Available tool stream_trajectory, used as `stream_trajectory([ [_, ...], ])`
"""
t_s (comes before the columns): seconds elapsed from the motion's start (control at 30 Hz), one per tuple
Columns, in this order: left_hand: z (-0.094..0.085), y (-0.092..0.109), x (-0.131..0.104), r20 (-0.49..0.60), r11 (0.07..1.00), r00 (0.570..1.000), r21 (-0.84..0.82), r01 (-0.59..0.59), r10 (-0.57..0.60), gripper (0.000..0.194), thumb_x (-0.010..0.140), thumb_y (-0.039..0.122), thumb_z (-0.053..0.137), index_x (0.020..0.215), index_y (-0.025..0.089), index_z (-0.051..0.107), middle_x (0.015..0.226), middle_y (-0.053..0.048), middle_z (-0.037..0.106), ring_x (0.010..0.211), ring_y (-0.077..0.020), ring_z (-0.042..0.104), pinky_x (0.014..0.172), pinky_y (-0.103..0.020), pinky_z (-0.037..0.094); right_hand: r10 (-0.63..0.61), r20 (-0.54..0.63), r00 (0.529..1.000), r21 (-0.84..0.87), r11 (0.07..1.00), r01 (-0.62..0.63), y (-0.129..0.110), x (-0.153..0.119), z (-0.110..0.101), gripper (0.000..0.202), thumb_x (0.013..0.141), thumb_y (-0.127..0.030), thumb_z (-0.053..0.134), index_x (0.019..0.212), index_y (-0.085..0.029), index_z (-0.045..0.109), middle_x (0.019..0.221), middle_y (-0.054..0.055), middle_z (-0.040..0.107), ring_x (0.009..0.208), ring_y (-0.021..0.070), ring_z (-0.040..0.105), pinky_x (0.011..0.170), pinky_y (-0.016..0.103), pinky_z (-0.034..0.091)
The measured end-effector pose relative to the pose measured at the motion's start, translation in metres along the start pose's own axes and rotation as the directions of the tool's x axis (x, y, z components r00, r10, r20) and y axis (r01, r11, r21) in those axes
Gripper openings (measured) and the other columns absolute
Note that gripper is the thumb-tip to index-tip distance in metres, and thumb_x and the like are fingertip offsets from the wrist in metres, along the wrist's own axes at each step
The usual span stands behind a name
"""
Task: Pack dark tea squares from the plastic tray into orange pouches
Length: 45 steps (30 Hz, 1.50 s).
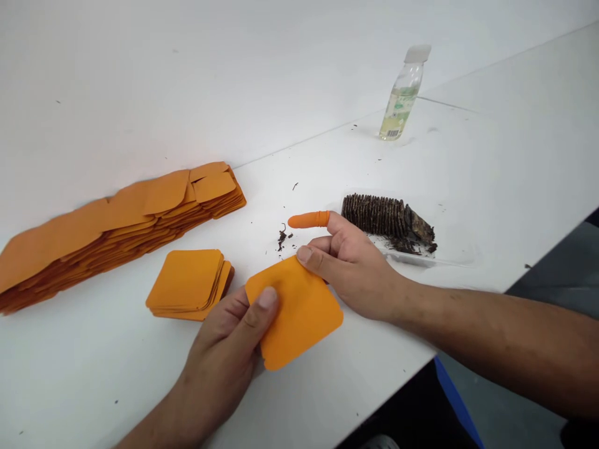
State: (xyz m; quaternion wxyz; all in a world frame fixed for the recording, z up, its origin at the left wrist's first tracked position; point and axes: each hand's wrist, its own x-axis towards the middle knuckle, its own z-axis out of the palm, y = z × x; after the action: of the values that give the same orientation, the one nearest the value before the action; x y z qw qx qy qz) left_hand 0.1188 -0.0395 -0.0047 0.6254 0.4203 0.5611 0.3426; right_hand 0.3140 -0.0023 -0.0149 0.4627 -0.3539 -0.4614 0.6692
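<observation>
Between my hands is a square orange envelope (299, 318) with rounded corners, tilted above the table. My left hand (234, 346) grips its left side, thumb on top. At its far corner my right hand (353, 265) pinches the edge between thumb and curled fingers. An orange finger cot (309, 219) covers my right index finger, which points out to the left. Just left of my left hand sits a small stack of similar orange pieces (185, 280). Beyond my right hand, a clear plastic tray (407, 257) holds a row of dark brown, thin flat pieces (374, 214).
A long, uneven pile of orange pieces (116, 215) lies along the wall at the left. A bottle of pale yellow liquid (400, 103) stands at the back right. Dark crumbs (281, 238) are scattered on the white table (116, 374), whose near edge runs diagonally at the right.
</observation>
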Motion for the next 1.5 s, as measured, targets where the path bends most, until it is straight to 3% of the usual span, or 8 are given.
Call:
stream_trajectory([
  [0.13, -0.002, -0.002, -0.002, 0.125, 0.991, 0.992, -0.128, 0.028, -0.012, 0.039, 0.085, 0.060, 0.079, 0.092, 0.022, 0.076, 0.076, -0.003, 0.072, 0.063, -0.0141, 0.062, 0.058, -0.025, 0.053, 0.008, 0.040, 0.999, 0.090, 0.996, -0.011, -0.003, 0.001, 0.000, 0.027, 0.101, -0.017, 0.061, 0.126, -0.023, 0.051, 0.066, -0.008, 0.065, 0.056, 0.0107, 0.061, 0.057, 0.023, 0.050],
  [0.33, -0.008, -0.007, -0.002, 0.269, 0.999, 0.962, -0.032, -0.031, 0.039, 0.041, 0.090, 0.063, 0.072, 0.091, 0.022, 0.078, 0.081, -0.006, 0.075, 0.080, -0.0196, 0.069, 0.076, -0.029, 0.059, -0.057, -0.013, 0.998, 0.046, 0.997, 0.058, 0.001, 0.000, -0.002, 0.029, 0.100, -0.025, 0.066, 0.126, -0.023, 0.054, 0.072, -0.006, 0.065, 0.059, 0.0109, 0.062, 0.054, 0.023, 0.048],
  [0.57, -0.008, -0.006, 0.004, 0.245, 0.986, 0.955, -0.017, -0.169, 0.168, 0.035, 0.100, 0.054, 0.063, 0.083, 0.025, 0.072, 0.072, 0.000, 0.067, 0.076, -0.0154, 0.063, 0.075, -0.025, 0.056, 0.061, 0.165, 0.984, -0.094, 0.995, -0.046, -0.004, -0.005, -0.001, 0.036, 0.099, -0.037, 0.071, 0.125, -0.021, 0.053, 0.073, -0.006, 0.064, 0.058, 0.0098, 0.057, 0.057, 0.024, 0.050],
  [0.77, -0.009, -0.010, 0.001, 0.295, 0.994, 0.950, -0.002, -0.106, 0.102, 0.032, 0.097, 0.056, 0.067, 0.092, 0.026, 0.077, 0.088, -0.004, 0.072, 0.085, -0.0189, 0.064, 0.079, -0.029, 0.055, 0.048, 0.103, 0.993, -0.132, 0.991, -0.034, -0.001, -0.006, 0.000, 0.044, 0.101, -0.031, 0.067, 0.139, -0.023, 0.048, 0.069, -0.008, 0.063, 0.054, 0.0102, 0.056, 0.054, 0.024, 0.049],
  [1.03, -0.009, -0.006, 0.001, 0.185, 0.966, 0.966, 0.152, -0.209, 0.180, 0.054, 0.099, 0.067, 0.054, 0.069, 0.025, 0.072, 0.073, -0.004, 0.064, 0.079, -0.0202, 0.055, 0.076, -0.031, 0.048, 0.063, 0.121, 0.991, -0.070, 0.996, -0.055, -0.002, -0.007, -0.001, 0.057, 0.097, -0.053, 0.071, 0.138, -0.022, 0.047, 0.082, -0.004, 0.065, 0.067, 0.0130, 0.065, 0.067, 0.030, 0.055],
  [1.2, -0.010, -0.009, 0.005, 0.084, 0.978, 0.988, 0.150, -0.143, 0.131, 0.061, 0.094, 0.075, 0.053, 0.064, 0.024, 0.067, 0.066, -0.004, 0.063, 0.071, -0.0195, 0.052, 0.073, -0.033, 0.044, 0.052, 0.277, 0.959, -0.001, 0.999, -0.054, -0.003, -0.012, 0.001, 0.079, 0.086, -0.038, 0.088, 0.147, -0.028, 0.039, 0.102, -0.001, 0.061, 0.072, 0.0101, 0.055, 0.066, 0.027, 0.047],
  [1.37, -0.012, -0.011, 0.006, 0.098, 0.986, 0.993, 0.144, -0.080, 0.066, 0.059, 0.094, 0.073, 0.057, 0.064, 0.023, 0.067, 0.065, -0.003, 0.064, 0.069, -0.0181, 0.052, 0.072, -0.033, 0.046, -0.017, 0.236, 0.972, 0.000, 1.000, 0.017, 0.001, -0.013, 0.000, 0.055, 0.096, -0.031, 0.076, 0.141, -0.024, 0.045, 0.097, 0.000, 0.064, 0.083, 0.0137, 0.062, 0.071, 0.028, 0.048],
  [1.5, -0.010, -0.006, 0.006, 0.180, 0.993, 0.977, -0.040, -0.113, 0.118, 0.033, 0.092, 0.059, 0.071, 0.095, 0.027, 0.076, 0.088, -0.002, 0.071, 0.078, -0.0168, 0.058, 0.073, -0.029, 0.050, 0.005, 0.183, 0.983, -0.109, 0.994, 0.015, 0.003, -0.012, -0.003, 0.049, 0.101, -0.026, 0.067, 0.144, -0.024, 0.044, 0.086, -0.002, 0.064, 0.073, 0.0134, 0.061, 0.067, 0.029, 0.048],
])
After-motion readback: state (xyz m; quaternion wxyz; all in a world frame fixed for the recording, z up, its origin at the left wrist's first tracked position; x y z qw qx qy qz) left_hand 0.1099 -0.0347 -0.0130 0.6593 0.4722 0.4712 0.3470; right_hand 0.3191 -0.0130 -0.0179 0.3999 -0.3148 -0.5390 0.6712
